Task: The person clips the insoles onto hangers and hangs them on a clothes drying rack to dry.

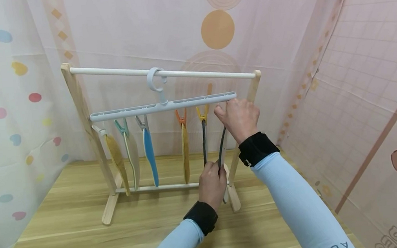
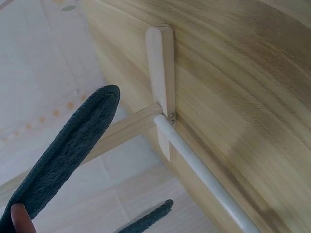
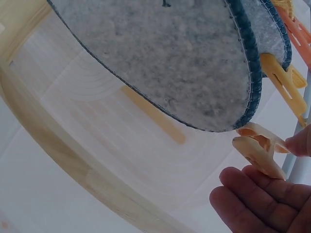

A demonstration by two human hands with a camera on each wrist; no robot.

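Between thumb and fingers, my right hand [image 1: 242, 116] pinches a pale cream clothespin [image 3: 262, 148] below the right end of a grey-blue hanger [image 1: 130, 112]. The clothespin's mouth is at the rounded end of a grey felt insole [image 3: 165, 63] with dark teal edging; whether it grips the felt I cannot tell. Lower down, my left hand [image 1: 213, 183] holds this insole, its thumb on the fuzzy dark side in the left wrist view. Just left, a matching insole [image 1: 205, 143] hangs from a yellow clothespin [image 1: 202, 113].
The hanger hooks over the white top rod [image 1: 116, 71] of a wooden stand [image 1: 86, 122]. Farther left hang a mustard insole [image 1: 185, 152], a blue one [image 1: 150, 155], a cream one [image 1: 133, 161] and another mustard one [image 1: 117, 162]. A wood-grain table [image 1: 88, 244] lies beneath.
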